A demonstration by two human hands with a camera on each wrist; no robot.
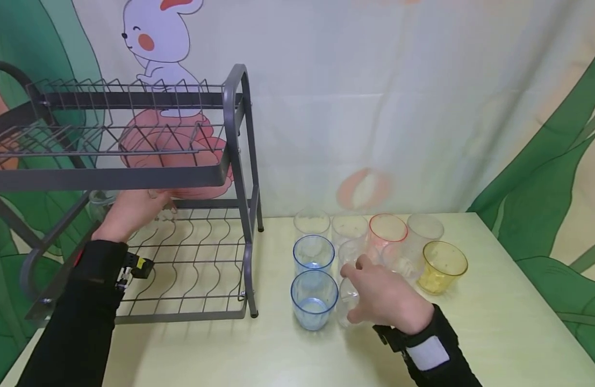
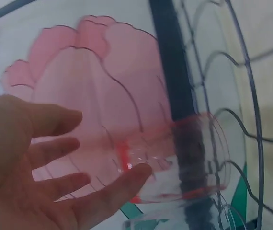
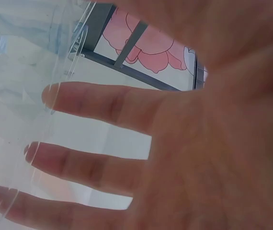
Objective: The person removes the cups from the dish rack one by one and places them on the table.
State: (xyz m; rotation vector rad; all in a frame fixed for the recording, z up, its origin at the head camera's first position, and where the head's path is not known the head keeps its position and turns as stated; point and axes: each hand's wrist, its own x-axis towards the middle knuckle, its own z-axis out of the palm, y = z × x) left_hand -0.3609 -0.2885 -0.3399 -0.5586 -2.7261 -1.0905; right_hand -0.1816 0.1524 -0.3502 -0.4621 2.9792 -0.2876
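Observation:
My left hand (image 1: 135,212) reaches into the lower shelf of a dark metal dish rack (image 1: 181,177). In the left wrist view its fingers are spread beside a clear, red-rimmed glass (image 2: 175,163) that lies on its side in that view, and one fingertip overlaps its base. Another clear glass (image 2: 160,223) shows below it. Over the group of glasses on the table, my right hand (image 1: 386,295) reaches around a clear glass (image 1: 345,303), its thumb low and fingers above. In the right wrist view those fingers are straight and apart, with the tips at clear glass.
Two blue glasses (image 1: 314,303) stand left of the right hand. Behind it are several clear glasses (image 1: 350,228) and a red-rimmed one (image 1: 388,228); a yellow glass (image 1: 442,269) stands at the right. The rack's upper wire tier (image 1: 104,177) passes above the left hand. A printed curtain (image 1: 302,134) hangs behind.

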